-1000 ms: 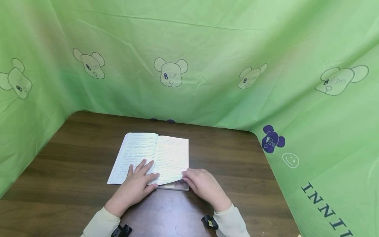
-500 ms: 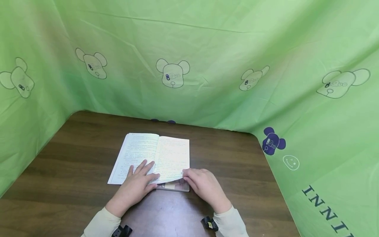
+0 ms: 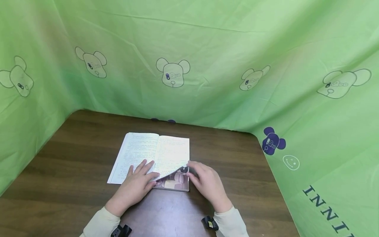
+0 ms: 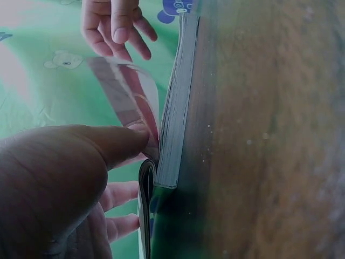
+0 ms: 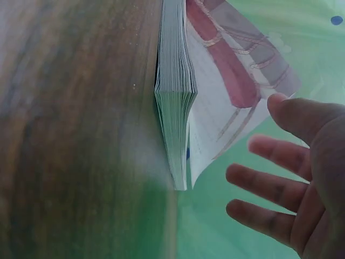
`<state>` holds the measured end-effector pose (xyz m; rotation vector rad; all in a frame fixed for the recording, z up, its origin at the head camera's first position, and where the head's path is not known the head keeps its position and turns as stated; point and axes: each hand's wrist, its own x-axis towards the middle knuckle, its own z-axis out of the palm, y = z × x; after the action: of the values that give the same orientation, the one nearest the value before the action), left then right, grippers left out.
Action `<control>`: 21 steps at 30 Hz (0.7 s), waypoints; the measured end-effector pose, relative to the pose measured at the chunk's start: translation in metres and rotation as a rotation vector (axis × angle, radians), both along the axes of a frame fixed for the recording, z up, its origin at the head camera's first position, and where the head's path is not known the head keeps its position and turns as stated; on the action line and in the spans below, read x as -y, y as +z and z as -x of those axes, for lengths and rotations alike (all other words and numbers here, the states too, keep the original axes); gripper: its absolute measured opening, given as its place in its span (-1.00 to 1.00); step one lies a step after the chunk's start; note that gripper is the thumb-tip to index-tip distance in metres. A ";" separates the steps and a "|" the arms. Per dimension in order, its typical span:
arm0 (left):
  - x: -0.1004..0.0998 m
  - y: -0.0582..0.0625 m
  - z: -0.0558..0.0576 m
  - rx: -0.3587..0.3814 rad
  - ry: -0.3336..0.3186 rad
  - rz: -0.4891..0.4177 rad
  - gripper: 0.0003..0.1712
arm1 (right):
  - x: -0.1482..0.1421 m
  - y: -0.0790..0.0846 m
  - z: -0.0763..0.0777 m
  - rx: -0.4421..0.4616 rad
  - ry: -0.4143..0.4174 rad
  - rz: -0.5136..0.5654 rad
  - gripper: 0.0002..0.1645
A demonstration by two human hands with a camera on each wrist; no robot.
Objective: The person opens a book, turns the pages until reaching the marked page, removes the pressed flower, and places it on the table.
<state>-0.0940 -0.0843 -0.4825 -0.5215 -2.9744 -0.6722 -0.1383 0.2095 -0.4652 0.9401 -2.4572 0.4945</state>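
An open book lies on the table, with a text page on each side. My left hand rests on its lower left part with fingers spread. In the left wrist view its thumb presses near the fold. At the lower right corner my right hand pinches the raised page between thumb and forefinger; the forefinger is hidden behind the page in the right wrist view. The page's underside carries a reddish picture. Under it shows a pinkish illustrated page.
The dark wooden table extends around the book on all sides. A green cloth with bear-head prints stands along its back and sides. Both sleeves are pale, with a black wrist device at each cuff.
My right hand has moved slightly up with the page corner, thumb and forefinger wider apart. The page curls higher, baring more of the picture below. The left hand stays in place.
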 end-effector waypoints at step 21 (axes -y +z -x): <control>0.004 0.002 0.004 -0.019 0.018 -0.018 -0.48 | 0.003 -0.002 0.002 0.164 0.006 -0.024 -0.58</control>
<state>-0.0984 -0.0880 -0.4805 -0.4972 -2.9489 -0.6887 -0.1405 0.2066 -0.4670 0.9509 -2.6127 0.5666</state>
